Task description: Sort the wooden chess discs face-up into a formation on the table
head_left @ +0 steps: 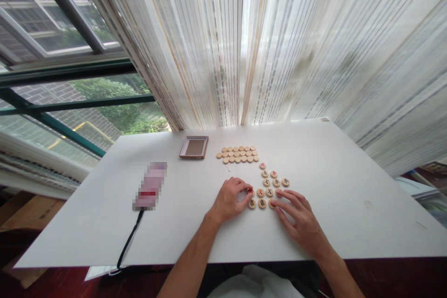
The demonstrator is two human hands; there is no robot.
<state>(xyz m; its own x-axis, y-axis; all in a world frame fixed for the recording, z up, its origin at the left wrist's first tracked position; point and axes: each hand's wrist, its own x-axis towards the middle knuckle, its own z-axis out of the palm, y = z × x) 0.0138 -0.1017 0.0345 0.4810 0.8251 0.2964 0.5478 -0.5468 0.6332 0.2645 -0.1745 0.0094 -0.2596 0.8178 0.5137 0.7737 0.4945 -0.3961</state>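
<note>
Round wooden xiangqi pieces lie face up in stepped rows, with red or black characters, such as a red piece point(260, 193) and a black one point(269, 192). My left hand point(230, 199) reaches in from the left, thumb and index finger closed around the edge piece of that row, which they partly cover. My right hand point(296, 219) is spread at the right end of the two nearest rows. Its fingertips touch a piece point(278, 192) in one row and another piece point(271, 203) in the row below. A single piece point(262, 165) tops the stepped rows.
Behind them, several blank-side-up pieces point(236, 154) stand in three tight rows. An open shallow box point(194, 147) lies at the back left of the white table point(188, 186). A blurred pink object point(151, 186) with a black strap point(131, 238) is farther left. Curtains point(223, 46) hang behind.
</note>
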